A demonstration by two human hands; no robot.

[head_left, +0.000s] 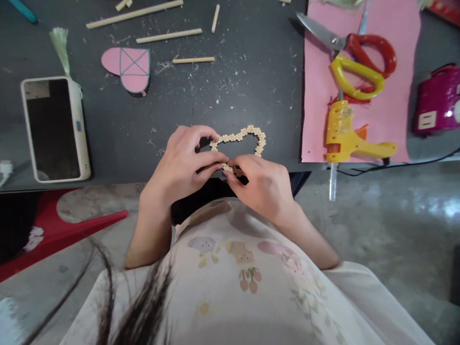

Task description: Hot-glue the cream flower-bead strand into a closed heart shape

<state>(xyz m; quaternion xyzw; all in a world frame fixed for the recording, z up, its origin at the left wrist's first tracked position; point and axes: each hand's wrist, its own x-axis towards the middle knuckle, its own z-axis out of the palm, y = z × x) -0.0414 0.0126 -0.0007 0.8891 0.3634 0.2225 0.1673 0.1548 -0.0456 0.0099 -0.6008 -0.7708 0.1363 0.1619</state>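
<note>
A heart-shaped outline [261,139] made of small pale, flower-like beads or pieces lies at the front edge of the dark table. My left hand [187,160] pinches its lower left side between thumb and fingers, with the index finger resting on the upper left part. My right hand [264,179] grips the lower part close beside the left fingertips, thumb beneath. Fingers of both hands cover some of the outline, so its lowest point is partly hidden.
Pale sticks [168,36] and a pink heart-shaped cutout [134,67] lie farther back. At left is a phone [50,129]. On pink paper [316,105] at right lie scissors [354,52] and a yellow glue gun [341,132], its glue stick jutting past the table edge.
</note>
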